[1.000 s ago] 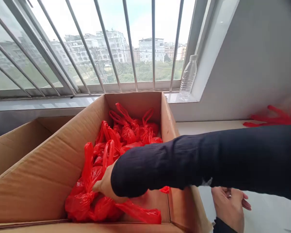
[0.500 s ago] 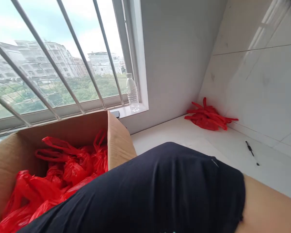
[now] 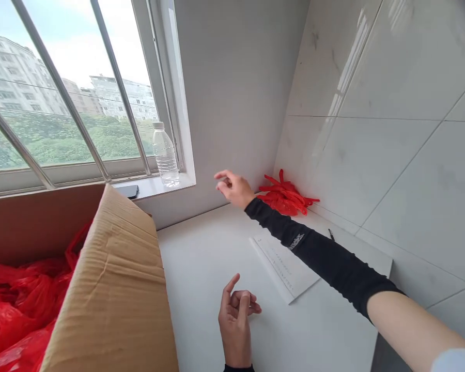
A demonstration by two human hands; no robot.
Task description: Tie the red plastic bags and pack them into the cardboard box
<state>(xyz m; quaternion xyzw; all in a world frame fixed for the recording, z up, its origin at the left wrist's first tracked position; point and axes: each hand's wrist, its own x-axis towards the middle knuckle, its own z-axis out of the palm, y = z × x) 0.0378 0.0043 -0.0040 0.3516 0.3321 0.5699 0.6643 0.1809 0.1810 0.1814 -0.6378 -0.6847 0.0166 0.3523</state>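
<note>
Red bags [image 3: 284, 196] — loose pile in the table's [image 3: 201, 258] far corner, untouched; the box [image 3: 116, 289] at left already holds many full bags [image 3: 11, 310]. Right hand [image 3: 232, 188] hovers near the pile, fingers loosely spread, empty; left hand [image 3: 236, 320] half-curled, empty — apparently midway.

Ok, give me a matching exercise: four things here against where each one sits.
Things:
1. bottle
2. bag pile
3. paper
4. right hand

Places:
a. lying flat on the counter
b. heaped in the far corner
c. upright on the sill
d. raised in the air

Pairs: 1-c; 2-b; 3-a; 4-d
</note>
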